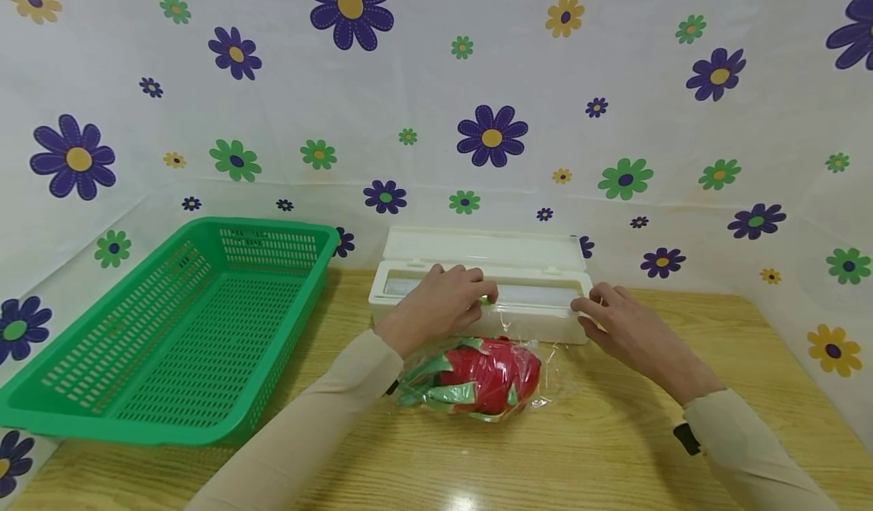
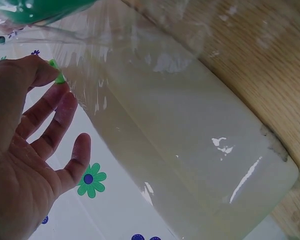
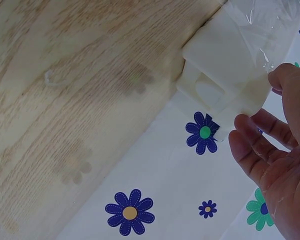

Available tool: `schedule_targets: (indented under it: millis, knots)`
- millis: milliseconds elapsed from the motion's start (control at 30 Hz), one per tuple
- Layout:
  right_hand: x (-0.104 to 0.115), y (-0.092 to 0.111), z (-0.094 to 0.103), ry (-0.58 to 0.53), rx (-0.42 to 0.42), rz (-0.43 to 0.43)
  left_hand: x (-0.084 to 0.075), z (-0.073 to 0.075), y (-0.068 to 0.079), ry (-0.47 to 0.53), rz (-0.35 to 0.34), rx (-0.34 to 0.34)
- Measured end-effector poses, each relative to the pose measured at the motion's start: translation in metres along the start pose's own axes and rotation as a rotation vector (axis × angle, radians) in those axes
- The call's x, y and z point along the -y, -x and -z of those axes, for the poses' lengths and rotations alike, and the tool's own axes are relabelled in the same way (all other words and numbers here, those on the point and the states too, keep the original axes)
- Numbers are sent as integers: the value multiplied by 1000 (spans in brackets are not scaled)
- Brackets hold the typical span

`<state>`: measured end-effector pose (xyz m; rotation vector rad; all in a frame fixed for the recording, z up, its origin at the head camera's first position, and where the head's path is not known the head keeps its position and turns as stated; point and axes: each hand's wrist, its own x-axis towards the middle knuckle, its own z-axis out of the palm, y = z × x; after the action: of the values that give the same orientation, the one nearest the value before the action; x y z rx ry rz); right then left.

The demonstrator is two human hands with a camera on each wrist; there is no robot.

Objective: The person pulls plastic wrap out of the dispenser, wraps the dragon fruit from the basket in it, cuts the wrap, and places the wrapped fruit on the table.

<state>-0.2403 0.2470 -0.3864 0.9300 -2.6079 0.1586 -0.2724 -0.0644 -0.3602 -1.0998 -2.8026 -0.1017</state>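
Observation:
A white cling film dispenser (image 1: 539, 327) stands at the back of the table with its lid (image 1: 484, 246) raised and a film roll (image 1: 525, 295) inside. My left hand (image 1: 443, 302) pinches a small green slide cutter (image 2: 58, 71) on the dispenser's edge. At the right end, my right hand (image 1: 630, 333) grips the dispenser's corner, thumb in front and fingertips against the end; the exact contact is partly hidden. In front lies a red dragon fruit with green scales (image 1: 491, 374), covered by clear cling film (image 1: 555, 374) that runs up to the dispenser.
A green plastic basket (image 1: 273, 374) with slotted walls stands on the left. The wooden table (image 1: 546, 465) ends at the back against a white cloth (image 1: 436, 79) with printed flowers.

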Motion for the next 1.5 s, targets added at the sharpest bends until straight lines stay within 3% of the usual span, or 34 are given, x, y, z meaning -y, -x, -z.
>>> schedule_targets:
  millis: [833, 1500]
  knots:
    - [2, 0, 1, -16, 15, -24, 3, -2, 4, 9, -5, -33]
    - [1, 0, 1, -18, 24, -33, 5, -1, 5, 16, 15, -9]
